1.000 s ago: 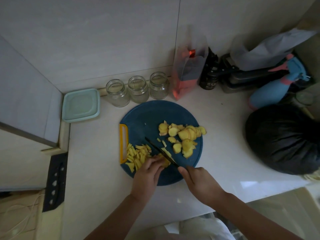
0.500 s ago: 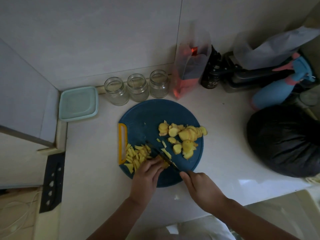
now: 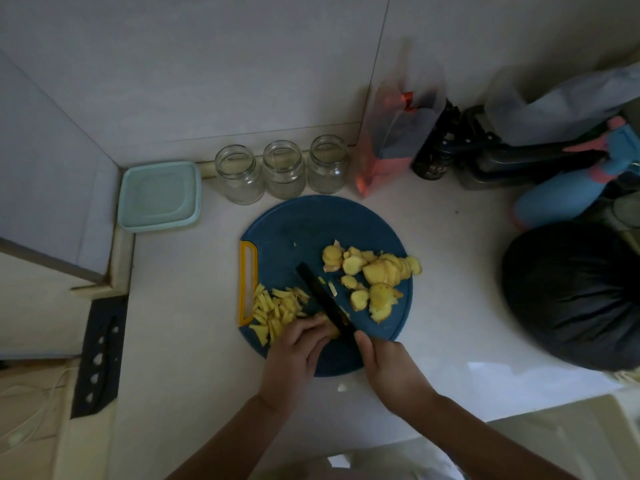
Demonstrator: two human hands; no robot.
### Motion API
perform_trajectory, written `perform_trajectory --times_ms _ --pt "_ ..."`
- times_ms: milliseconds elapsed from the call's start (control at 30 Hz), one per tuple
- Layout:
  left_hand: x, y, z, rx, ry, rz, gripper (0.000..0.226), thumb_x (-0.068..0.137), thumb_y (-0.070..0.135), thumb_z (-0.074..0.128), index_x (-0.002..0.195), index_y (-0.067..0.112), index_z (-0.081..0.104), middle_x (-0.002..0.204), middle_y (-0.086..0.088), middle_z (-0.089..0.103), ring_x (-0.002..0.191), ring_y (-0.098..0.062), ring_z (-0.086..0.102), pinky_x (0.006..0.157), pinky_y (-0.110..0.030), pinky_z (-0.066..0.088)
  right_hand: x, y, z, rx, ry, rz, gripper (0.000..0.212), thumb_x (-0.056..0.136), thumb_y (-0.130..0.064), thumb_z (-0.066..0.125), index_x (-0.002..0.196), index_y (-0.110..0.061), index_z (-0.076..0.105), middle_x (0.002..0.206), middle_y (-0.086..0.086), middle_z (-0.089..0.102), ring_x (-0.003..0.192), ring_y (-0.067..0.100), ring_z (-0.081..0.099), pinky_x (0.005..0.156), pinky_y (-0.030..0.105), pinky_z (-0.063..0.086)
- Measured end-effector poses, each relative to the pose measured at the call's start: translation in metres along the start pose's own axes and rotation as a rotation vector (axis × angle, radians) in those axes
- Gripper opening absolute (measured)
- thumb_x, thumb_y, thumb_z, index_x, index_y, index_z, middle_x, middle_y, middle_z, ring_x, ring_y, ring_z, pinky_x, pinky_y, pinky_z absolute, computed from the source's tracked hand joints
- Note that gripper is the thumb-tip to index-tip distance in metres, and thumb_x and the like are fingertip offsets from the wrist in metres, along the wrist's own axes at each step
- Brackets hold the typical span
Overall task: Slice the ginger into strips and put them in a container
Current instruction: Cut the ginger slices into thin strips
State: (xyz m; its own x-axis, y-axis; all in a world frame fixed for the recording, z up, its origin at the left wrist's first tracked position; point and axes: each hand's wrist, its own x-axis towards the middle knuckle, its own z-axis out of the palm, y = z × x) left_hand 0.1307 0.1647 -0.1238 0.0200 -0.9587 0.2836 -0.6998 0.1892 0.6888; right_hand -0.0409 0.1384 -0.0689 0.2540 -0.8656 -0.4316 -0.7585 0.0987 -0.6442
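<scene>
I have the left hand (image 3: 294,344) curled over a ginger piece (image 3: 331,330) at the board's (image 3: 311,223) near edge, pinching it. The right hand (image 3: 384,362) grips the knife (image 3: 322,296), blade beside those fingers. Slices (image 3: 374,271) lie toward the board's right edge, strips (image 3: 277,310) by its left. Ginger seems firm, light and probably slippery, so I'd pin it low. The counter (image 3: 194,341) looks smooth; the room is dim, with jars (image 3: 284,169) at its back edge.

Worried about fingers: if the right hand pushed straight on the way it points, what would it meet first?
The right hand would likely meet the ginger piece under the left hand, beside the knife; depth is unclear.
</scene>
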Motion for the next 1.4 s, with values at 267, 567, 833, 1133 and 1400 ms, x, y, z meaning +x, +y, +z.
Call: perform_trajectory --times_ms 267,567,833,1133,1400 --pt "0.002 -0.003 -0.002 0.006 -0.057 0.038 0.024 0.087 0.02 0.058 0.103 0.008 0.072 0.107 0.004 0.052 0.102 -0.006 0.056 0.099 -0.009 0.036 -0.009 0.002 -0.008 0.348 -0.069 0.196 0.052 0.098 -0.046 0.039 0.062 -0.009 0.047 0.046 -0.006 0.043 0.043 0.007 0.04 0.045 0.022 0.034" --pt "0.01 0.003 -0.002 -0.008 -0.055 0.073 0.027 0.089 0.023 0.053 0.104 0.01 0.07 0.106 0.005 0.054 0.099 -0.005 0.058 0.095 -0.011 0.042 -0.021 -0.004 -0.011 0.193 0.016 0.04 0.053 0.09 -0.055 0.032 0.058 -0.014 0.041 0.051 -0.002 0.046 0.048 0.009 0.042 0.057 0.029 0.037" --pt "0.013 -0.002 -0.001 0.021 -0.082 0.114 0.025 0.089 0.025 0.053 0.099 0.012 0.072 0.099 0.006 0.055 0.088 -0.011 0.062 0.081 -0.022 0.05 -0.025 0.008 -0.009 -0.034 0.036 -0.049 0.044 0.094 -0.054 0.026 0.063 -0.025 0.039 0.056 -0.008 0.043 0.053 0.012 0.044 0.061 0.031 0.04" --pt "0.01 -0.008 0.001 0.015 -0.055 0.115 0.013 0.088 0.022 0.056 0.095 0.017 0.065 0.095 0.007 0.054 0.082 -0.009 0.059 0.071 -0.023 0.05 -0.031 -0.002 0.001 -0.277 0.008 -0.017 0.055 0.09 -0.061 0.008 0.086 -0.024 0.049 0.085 0.002 0.063 0.085 0.023 0.063 0.068 0.032 0.039" --pt "0.01 -0.009 0.004 0.0 -0.059 0.099 0.01 0.087 0.019 0.055 0.092 0.016 0.064 0.091 0.005 0.054 0.079 -0.01 0.056 0.068 -0.017 0.045 -0.025 -0.011 0.009 -0.391 -0.007 0.027 0.052 0.098 -0.053 0.017 0.103 -0.017 0.054 0.099 0.007 0.067 0.093 0.026 0.064 0.07 0.033 0.042"
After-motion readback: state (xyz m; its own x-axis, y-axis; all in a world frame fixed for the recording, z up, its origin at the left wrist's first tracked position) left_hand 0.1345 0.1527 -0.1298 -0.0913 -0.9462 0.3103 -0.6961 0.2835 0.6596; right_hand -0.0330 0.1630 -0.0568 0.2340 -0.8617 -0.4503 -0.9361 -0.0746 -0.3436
